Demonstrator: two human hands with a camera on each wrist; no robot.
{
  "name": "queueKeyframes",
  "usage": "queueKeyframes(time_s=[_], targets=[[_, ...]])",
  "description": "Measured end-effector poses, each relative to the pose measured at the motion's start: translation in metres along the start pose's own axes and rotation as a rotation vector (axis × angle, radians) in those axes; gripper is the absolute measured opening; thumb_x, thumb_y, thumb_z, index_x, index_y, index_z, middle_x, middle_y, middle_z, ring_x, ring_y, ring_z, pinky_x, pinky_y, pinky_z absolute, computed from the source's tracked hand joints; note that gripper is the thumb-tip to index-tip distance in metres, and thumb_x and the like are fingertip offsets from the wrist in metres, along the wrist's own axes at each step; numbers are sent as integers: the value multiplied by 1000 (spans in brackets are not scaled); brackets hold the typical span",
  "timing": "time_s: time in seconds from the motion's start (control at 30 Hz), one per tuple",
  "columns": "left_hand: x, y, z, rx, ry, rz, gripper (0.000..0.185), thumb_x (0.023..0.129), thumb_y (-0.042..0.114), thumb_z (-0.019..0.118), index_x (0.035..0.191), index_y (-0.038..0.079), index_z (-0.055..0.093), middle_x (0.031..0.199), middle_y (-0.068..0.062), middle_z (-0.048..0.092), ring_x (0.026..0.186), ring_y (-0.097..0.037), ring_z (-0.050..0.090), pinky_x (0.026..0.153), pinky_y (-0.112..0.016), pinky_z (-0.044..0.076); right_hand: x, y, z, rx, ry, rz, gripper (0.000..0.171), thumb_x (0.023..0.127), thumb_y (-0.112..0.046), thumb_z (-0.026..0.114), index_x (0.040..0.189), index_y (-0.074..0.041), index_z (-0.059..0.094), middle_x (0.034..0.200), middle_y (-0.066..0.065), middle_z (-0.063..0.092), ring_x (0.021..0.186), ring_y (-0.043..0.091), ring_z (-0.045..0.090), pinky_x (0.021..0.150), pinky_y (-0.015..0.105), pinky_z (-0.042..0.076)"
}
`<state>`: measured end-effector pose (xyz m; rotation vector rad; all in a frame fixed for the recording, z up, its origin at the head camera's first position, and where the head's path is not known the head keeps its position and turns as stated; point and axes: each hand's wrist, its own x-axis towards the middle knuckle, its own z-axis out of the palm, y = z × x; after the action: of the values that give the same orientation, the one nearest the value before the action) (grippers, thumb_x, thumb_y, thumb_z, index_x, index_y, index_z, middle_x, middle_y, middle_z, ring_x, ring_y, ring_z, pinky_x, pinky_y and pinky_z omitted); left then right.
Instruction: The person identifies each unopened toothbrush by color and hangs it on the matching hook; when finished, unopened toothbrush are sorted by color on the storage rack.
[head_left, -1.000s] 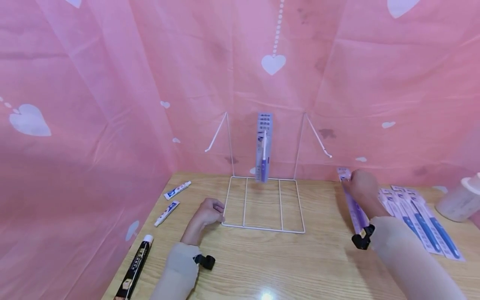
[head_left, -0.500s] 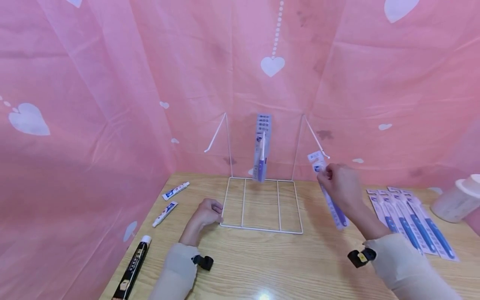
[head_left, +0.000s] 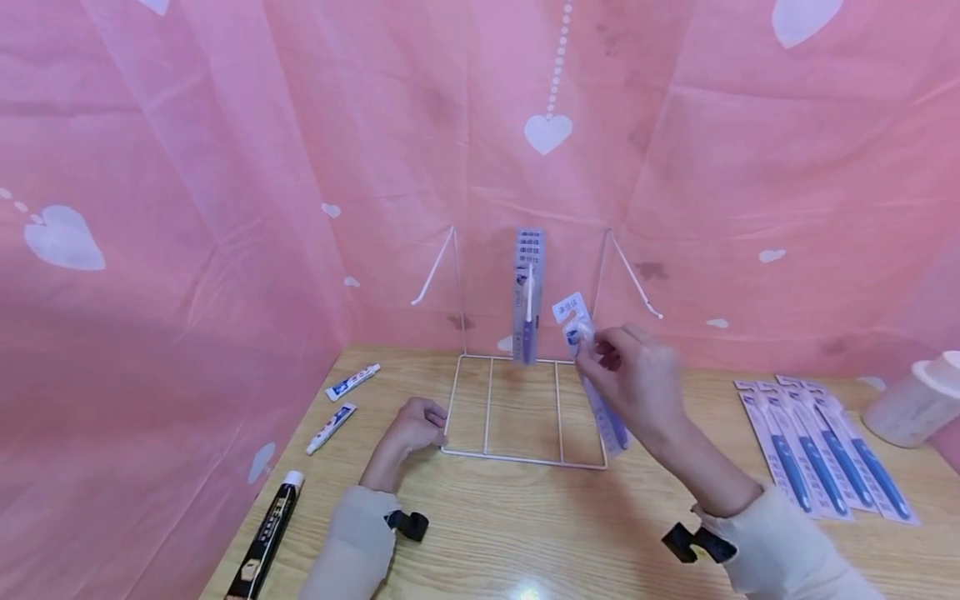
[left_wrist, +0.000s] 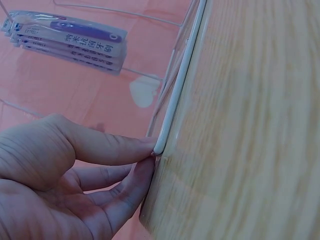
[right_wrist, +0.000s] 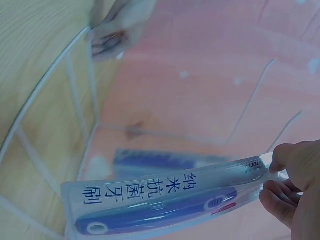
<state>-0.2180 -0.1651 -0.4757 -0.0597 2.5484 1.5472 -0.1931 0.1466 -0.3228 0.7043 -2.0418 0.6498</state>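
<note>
A white wire rack (head_left: 525, 457) stands on the wooden table, with packaged toothbrushes (head_left: 528, 293) hanging from its middle hook. My right hand (head_left: 633, 379) pinches the top of another toothbrush pack (head_left: 592, 371) and holds it in the air just right of the hanging ones. In the right wrist view the pack (right_wrist: 170, 200) shows a blue brush under clear plastic, gripped by my fingers (right_wrist: 285, 192). My left hand (head_left: 414, 427) rests at the rack's front left corner. The left wrist view shows its fingertips (left_wrist: 142, 170) pinching the white wire (left_wrist: 182, 80).
Several more toothbrush packs (head_left: 817, 446) lie in a row at the right, with a white container (head_left: 918, 400) beyond them. Two small toothpaste tubes (head_left: 341, 404) and a black tube (head_left: 266, 537) lie at the left. Pink cloth walls (head_left: 187, 208) close in the table.
My right hand has lifted a toothbrush pack off the table at the right and carried it left and up toward the rack's middle hook. The left hand has stayed at the rack's corner.
</note>
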Motion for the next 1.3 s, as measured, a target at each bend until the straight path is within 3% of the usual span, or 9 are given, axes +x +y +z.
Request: queueKeyframes(time_s=[0.33, 0.8, 1.03, 1.3], targets=[[3, 1, 2, 5, 6, 5, 37, 64, -14, 76, 98, -6, 66, 87, -10, 61, 81, -21, 58, 70, -29, 50, 11, -34, -2, 131, 58, -52, 10, 74, 3, 75, 83, 0, 72, 70, 7, 63, 56, 12, 60, 48, 25, 51], [4, 3, 5, 25, 15, 5, 35, 65, -13, 77, 97, -4, 66, 86, -10, 61, 81, -22, 57, 72, -30, 49, 15, -36, 14, 104, 20, -1, 7, 78, -4, 74, 79, 1, 69, 69, 7, 61, 57, 14, 58, 49, 27, 50], [4, 5, 5, 31, 12, -7, 34, 66, -12, 77, 98, -4, 66, 88, -10, 61, 83, -23, 58, 73, -31, 49, 16, -32, 27, 117, -3, 63, 7, 76, -4, 74, 78, -1, 68, 69, 8, 63, 59, 15, 60, 51, 29, 51], [5, 4, 7, 20, 4, 5, 36, 65, -12, 77, 99, -4, 66, 88, -10, 62, 83, -23, 58, 73, -31, 51, 27, -28, 38, 123, -97, 198, 13, 80, -12, 72, 73, -5, 62, 65, 5, 62, 56, 16, 57, 50, 31, 45]])
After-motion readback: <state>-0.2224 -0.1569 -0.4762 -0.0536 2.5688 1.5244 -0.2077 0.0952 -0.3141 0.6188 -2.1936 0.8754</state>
